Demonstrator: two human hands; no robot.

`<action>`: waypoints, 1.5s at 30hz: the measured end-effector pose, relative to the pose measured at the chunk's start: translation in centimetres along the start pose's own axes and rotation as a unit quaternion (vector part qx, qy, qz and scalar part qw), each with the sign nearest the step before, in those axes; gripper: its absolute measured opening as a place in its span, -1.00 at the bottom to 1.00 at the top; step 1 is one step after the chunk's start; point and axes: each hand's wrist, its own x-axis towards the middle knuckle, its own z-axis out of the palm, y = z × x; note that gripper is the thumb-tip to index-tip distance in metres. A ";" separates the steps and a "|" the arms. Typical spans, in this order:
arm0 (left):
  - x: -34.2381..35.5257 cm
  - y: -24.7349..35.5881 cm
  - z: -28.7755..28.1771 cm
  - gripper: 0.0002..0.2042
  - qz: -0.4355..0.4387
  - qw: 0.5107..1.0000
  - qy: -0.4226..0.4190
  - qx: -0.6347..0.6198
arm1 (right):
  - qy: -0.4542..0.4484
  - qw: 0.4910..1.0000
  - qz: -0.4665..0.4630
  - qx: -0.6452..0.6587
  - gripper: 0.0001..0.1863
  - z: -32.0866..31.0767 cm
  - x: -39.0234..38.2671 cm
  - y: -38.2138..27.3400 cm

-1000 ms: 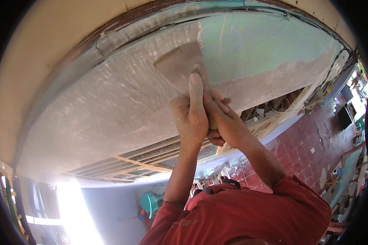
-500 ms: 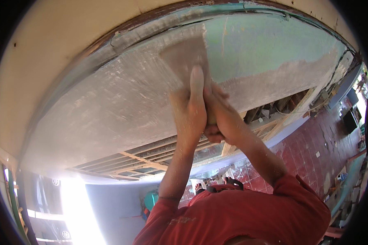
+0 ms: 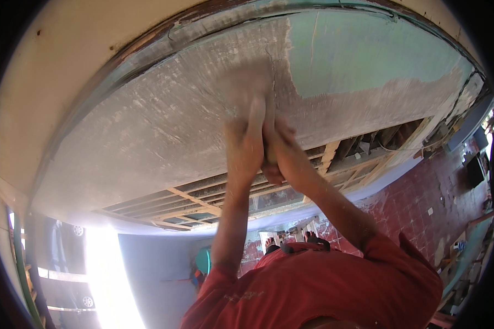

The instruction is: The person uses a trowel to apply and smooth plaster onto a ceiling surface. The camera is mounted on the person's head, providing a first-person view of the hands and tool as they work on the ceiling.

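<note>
Both my hands grip a broad-bladed scraper, its blade [image 3: 246, 79] blurred by motion against the scraped grey-brown surface [image 3: 121, 148]. My left hand [image 3: 245, 143] is closed around the tool, with the thumb stretched along it towards the blade. Close beside it on the right, my right hand [image 3: 286, 152] wraps the lower part; the handle is mostly hidden between the palms. Right of the blade lies a patch of green paint [image 3: 362, 55] with a ragged edge. The blade stands over the bare part, a little left of that edge.
An opening with wooden slats [image 3: 197, 203] runs below the scraped surface. Cables [image 3: 469, 77] hang by its right end. Below are a red tiled floor [image 3: 400, 203], a green round container [image 3: 203, 260] and, at the right, a cluttered wooden frame [image 3: 466, 249]. Bright light enters at lower left.
Both hands and the scraper have shifted left, away from the green paint's edge. The whole view has tilted slightly. The grip on the scraper stays the same.
</note>
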 end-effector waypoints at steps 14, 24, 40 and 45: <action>-28.6 -19.4 -21.1 -0.43 -0.482 0.637 -0.233 0.554 | 0.203 0.762 0.291 -0.542 -0.42 -23.2 -17.9 9.5; -7.8 -8.9 1.1 -0.65 -0.001 0.985 -0.167 -0.045 | 0.164 0.960 -0.024 -0.225 -0.78 -10.9 -9.4 0.4; -5.1 -7.4 8.7 -0.58 -0.092 0.978 -0.068 -0.172 | -0.041 0.997 0.071 -0.011 -0.54 -13.1 -6.5 3.0; -4.3 -7.2 9.9 -0.54 -0.134 0.966 -0.045 -0.217 | -0.031 0.996 0.084 -0.024 -0.55 -13.3 -5.6 2.8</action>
